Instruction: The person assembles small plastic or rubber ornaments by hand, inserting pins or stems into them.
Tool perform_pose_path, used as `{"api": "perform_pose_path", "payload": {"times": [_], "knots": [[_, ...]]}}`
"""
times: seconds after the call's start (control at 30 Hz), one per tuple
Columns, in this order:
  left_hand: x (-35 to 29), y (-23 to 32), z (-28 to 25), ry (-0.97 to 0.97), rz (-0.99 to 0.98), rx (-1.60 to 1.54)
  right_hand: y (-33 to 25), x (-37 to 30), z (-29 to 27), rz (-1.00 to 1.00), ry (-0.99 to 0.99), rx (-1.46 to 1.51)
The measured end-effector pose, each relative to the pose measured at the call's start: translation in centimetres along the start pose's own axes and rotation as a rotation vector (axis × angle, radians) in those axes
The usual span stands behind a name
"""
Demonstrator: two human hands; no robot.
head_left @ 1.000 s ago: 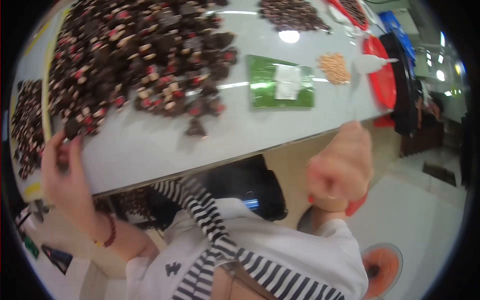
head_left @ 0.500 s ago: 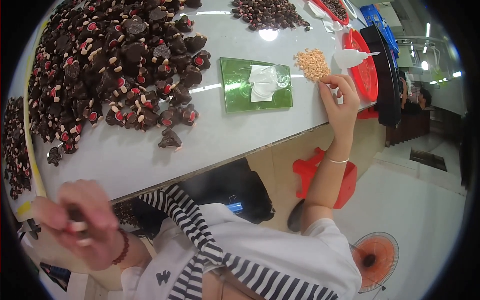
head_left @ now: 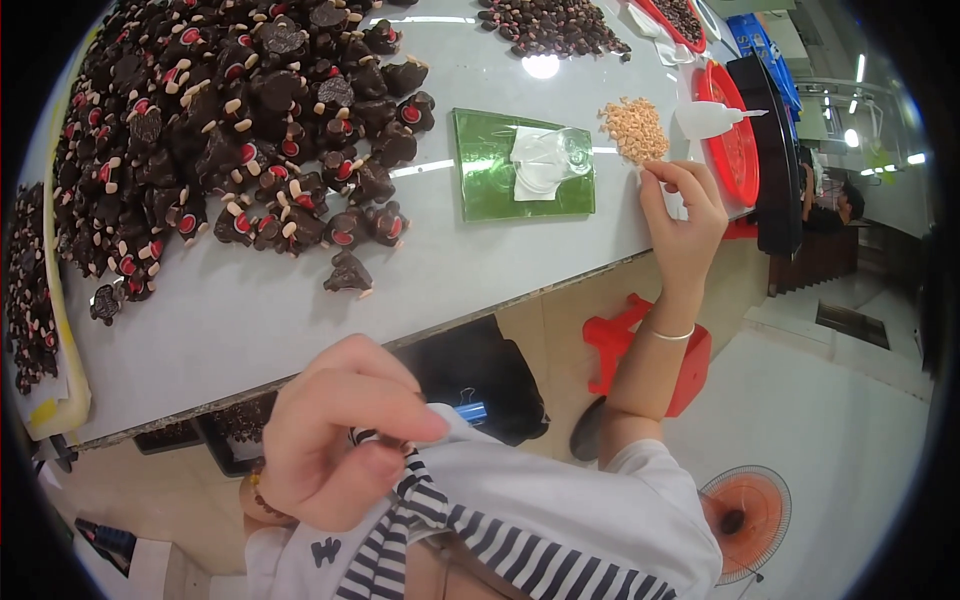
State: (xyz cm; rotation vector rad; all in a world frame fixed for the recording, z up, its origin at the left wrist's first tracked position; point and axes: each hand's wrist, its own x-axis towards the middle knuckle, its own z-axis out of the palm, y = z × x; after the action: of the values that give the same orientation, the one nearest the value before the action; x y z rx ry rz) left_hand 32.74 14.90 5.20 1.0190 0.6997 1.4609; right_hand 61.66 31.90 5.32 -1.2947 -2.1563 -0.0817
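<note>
My left hand (head_left: 345, 430) is raised in front of my body, its fingers curled toward the thumb. A sliver of something dark shows by the thumb tip; the fingers hide the rest. Over the table's right part, my right hand (head_left: 685, 205) pinches thumb and forefinger together at the near edge of a pile of small beige pieces (head_left: 635, 128). Whatever is between those fingertips is too small to make out. Left of it lies a green slab (head_left: 478, 190) bearing a white sheet (head_left: 535, 180) and a clear blob. Dark brown figures with red and beige parts (head_left: 275, 95) heap the table's left.
Several small dark pieces (head_left: 550, 25) form a pile at the back. A white squeeze bottle (head_left: 705, 120) lies against a red tray (head_left: 740, 175) at the right. Below the table edge stand a red stool (head_left: 690, 370) and an orange fan (head_left: 755, 525).
My left hand has swung from the far left to the front of my body; the dark figure seen in it before is now mostly hidden. My right hand remains pinched by the beige pile.
</note>
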Motion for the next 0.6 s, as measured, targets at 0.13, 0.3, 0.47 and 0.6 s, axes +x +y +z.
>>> {"api": "perform_pose_path", "payload": {"times": [0.13,0.3,0.47,0.6], "knots": [[0.7,-0.8,0.6,-0.043,0.005,0.1,-4.8,-0.8,-0.9,-0.013,0.187,0.217],[1.5,-1.8,1.6,-0.09,-0.026,0.202,-12.1,-1.5,-1.1,-0.291,-0.079,0.766],[1.8,-1.7,2.4,0.014,0.021,0.249,-13.1,-1.7,-0.3,-0.382,-0.123,0.785],[1.7,-1.9,2.5,0.026,0.169,0.415,-13.5,-2.1,-0.1,-0.317,-0.13,0.821]]}}
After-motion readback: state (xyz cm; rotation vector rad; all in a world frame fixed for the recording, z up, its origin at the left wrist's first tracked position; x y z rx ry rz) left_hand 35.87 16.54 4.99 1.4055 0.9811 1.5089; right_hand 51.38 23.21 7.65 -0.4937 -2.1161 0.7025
